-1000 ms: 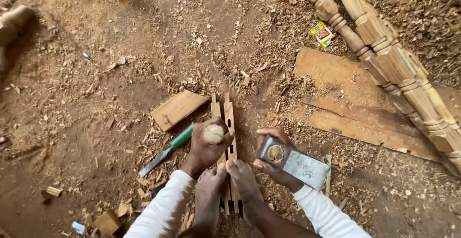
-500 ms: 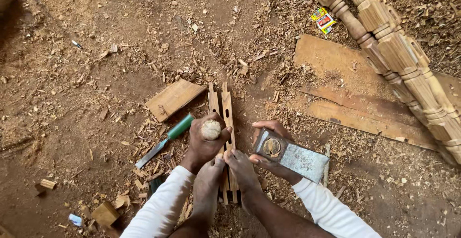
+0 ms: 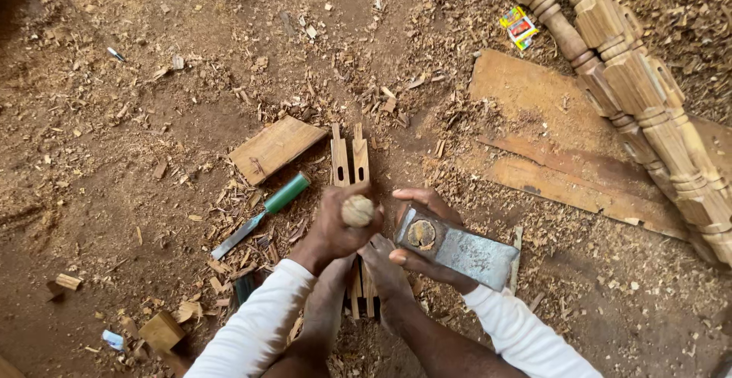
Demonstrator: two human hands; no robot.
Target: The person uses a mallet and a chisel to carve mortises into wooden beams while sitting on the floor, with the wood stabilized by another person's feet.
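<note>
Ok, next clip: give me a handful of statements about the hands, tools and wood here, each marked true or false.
1. The left hand grips a chisel with a round pale wooden handle end set on the two slotted wooden strips. True.
2. The right hand holds a saw. False: it holds a flat grey metal axe head.
3. The green-handled chisel lies on the ground left of the strips. True.
4. The turned wooden posts lie under the person's feet. False: they lie at the upper right; a foot rests on the strips.
5. The flat wooden block stands on edge. False: it lies flat beside the strips.
</note>
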